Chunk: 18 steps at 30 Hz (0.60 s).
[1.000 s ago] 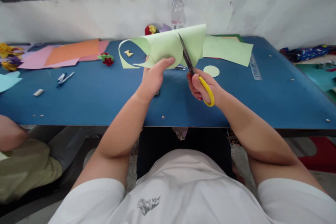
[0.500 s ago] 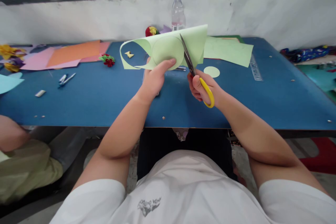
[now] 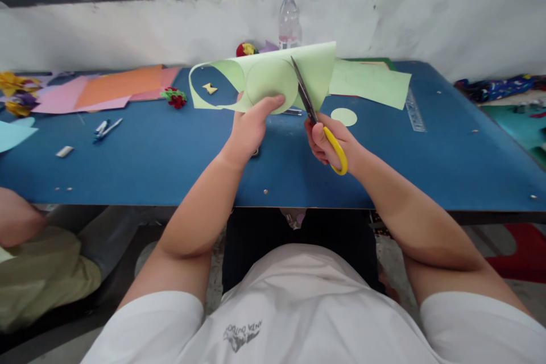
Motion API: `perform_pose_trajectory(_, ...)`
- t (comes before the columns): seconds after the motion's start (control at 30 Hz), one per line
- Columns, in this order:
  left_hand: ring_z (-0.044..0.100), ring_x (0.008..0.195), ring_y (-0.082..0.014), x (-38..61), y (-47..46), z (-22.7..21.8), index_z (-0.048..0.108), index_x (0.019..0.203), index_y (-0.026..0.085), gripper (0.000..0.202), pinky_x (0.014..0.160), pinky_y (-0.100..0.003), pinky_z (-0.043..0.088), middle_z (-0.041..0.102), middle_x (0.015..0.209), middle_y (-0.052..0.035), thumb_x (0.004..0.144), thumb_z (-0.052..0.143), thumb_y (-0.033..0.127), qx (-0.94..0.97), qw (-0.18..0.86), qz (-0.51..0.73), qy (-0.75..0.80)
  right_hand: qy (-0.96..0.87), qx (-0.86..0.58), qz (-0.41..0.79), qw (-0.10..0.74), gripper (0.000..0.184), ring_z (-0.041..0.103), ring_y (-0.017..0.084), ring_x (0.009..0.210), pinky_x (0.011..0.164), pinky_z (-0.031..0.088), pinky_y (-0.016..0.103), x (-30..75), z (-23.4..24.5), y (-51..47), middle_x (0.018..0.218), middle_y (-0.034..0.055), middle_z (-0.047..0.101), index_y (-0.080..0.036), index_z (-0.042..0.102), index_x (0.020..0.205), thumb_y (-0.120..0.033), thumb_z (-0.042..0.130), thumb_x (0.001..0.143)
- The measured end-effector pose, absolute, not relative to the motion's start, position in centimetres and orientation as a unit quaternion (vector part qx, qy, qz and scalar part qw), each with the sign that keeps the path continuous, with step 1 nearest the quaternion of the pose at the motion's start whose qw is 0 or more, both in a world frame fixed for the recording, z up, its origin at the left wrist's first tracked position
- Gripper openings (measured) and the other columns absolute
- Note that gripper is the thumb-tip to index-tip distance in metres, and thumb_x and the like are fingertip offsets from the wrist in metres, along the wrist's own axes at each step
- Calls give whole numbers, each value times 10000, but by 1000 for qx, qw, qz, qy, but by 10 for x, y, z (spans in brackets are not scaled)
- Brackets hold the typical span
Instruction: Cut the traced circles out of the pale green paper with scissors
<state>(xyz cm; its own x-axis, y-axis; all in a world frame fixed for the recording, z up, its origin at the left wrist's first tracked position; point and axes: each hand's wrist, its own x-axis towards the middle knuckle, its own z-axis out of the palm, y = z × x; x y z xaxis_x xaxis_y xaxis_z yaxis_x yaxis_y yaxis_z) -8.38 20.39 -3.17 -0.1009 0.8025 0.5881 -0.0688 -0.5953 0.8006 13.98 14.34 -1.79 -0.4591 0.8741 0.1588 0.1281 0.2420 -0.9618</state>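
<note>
My left hand [image 3: 251, 125] grips a sheet of light green paper [image 3: 318, 71] above the table, thumb pressed on a circle marked on it. At its left end the sheet curls round a cut-out round hole. In my right hand [image 3: 326, 139] is a pair of scissors [image 3: 306, 94] with a yellow handle. Their dark blades point up and lie along the circle's right edge, over the paper. A loose green paper circle [image 3: 343, 117] rests on the table just beyond my right hand.
On the blue table [image 3: 170, 165] lie orange paper [image 3: 123, 88], pens [image 3: 106, 129], an eraser [image 3: 65, 152], a red-green paper flower [image 3: 174, 98], more green paper [image 3: 371, 84] and a clear ruler [image 3: 414, 111]. A plastic bottle [image 3: 289, 20] stands behind. Another person's arm [image 3: 19, 219] shows at left.
The curled left end of the green paper has shifted a little to the left and opened wider. Both hands and the scissors stay almost in place.
</note>
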Motion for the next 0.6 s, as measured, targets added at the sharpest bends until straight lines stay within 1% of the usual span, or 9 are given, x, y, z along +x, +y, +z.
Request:
perform_pose_trajectory(0.13,850,1034,-288,-85,203,-30,907,960,275,303,1047,-442,713,887,1013,-2,832,933,550,592,328,675,295,-699,-361,493,372,815,389,131,489,429,322,310,140,-19,146,629,-56,400,-276,516,944,-1083,597,871)
perform_pose_trajectory(0.3,844,994,-251,-85,200,-28,923,943,268,193,991,-386,713,890,984,18,851,890,435,586,329,679,294,-703,-352,490,378,826,401,124,475,424,340,303,140,-21,147,604,-67,405,-273,511,940,-1088,614,853)
perform_pose_trajectory(0.43,835,946,-232,-86,199,-26,915,902,276,126,965,-374,713,884,944,38,849,887,387,585,311,690,291,-707,-352,482,380,816,412,125,478,425,346,301,140,-22,148,606,-66,417,-274,512,931,-1081,613,863)
perform_pose_trajectory(0.6,841,978,-234,-86,200,-28,910,911,273,104,989,-377,711,884,968,36,877,870,362,586,319,689,284,-710,-348,477,383,815,428,130,479,426,358,300,140,-24,149,603,-63,427,-274,515,925,-1081,609,867)
